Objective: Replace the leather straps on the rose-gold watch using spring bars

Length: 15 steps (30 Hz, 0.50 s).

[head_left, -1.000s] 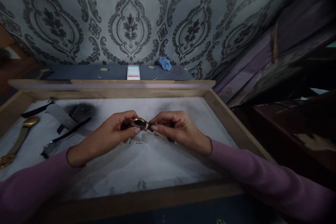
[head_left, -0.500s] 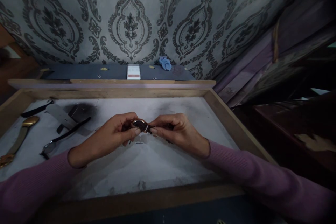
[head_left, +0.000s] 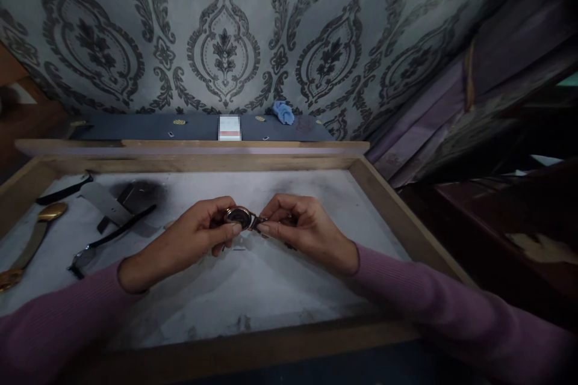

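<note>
A wristwatch with a dark face and a rose-gold rim (head_left: pixel 238 218) is held above the white bottom of a wooden drawer (head_left: pixel 356 192). My left hand (head_left: pixel 192 231) pinches its case between thumb and fingers. Opposite it, my right hand (head_left: pixel 309 225) is closed on the dark strap (head_left: pixel 257 223) near where it meets the case. The fingers of my right hand cover most of that strap, and my left hand hides the other side of the watch.
At the drawer's left lie a gold watch (head_left: pixel 52 212), a dark strap (head_left: pixel 63 191), a grey flat band (head_left: pixel 106 204) and a black-strapped watch (head_left: pixel 120 230). Behind the drawer, a blue crumpled cloth (head_left: pixel 283 112) and a blurred white rectangle (head_left: pixel 229 128) rest on a dark surface.
The strap end has shifted slightly beside the case, showing a little more gap between them. Both hands keep nearly the same place and grip.
</note>
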{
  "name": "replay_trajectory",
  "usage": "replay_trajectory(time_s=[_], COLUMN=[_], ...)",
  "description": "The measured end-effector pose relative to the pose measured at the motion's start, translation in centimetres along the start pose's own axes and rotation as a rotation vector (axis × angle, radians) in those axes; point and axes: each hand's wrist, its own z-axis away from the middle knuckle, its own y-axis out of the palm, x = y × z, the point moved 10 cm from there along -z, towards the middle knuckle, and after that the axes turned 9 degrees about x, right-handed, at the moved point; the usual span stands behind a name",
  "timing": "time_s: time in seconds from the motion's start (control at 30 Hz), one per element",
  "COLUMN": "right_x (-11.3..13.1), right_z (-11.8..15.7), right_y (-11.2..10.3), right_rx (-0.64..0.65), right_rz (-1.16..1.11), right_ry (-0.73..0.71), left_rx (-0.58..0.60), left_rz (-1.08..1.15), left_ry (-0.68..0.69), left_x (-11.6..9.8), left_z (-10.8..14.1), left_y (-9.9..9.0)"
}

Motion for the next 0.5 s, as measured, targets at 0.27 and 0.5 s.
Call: replay_trajectory(time_s=[0.27,0.5], right_x=[0.6,0.91], right_z=[-0.01,-0.11], right_y=[0.06,0.2], right_rx=[0.018,0.038], right_rz=[0.016,0.009], right_ry=[-0.052,-0.091], left_rx=[0.006,-0.001], left_rz=[-0.007,0.054], left_ry=[-0.02,-0.016], left_x=[0.14,0.58], left_z=[-0.14,-0.21], left_y=[0.17,0.28])
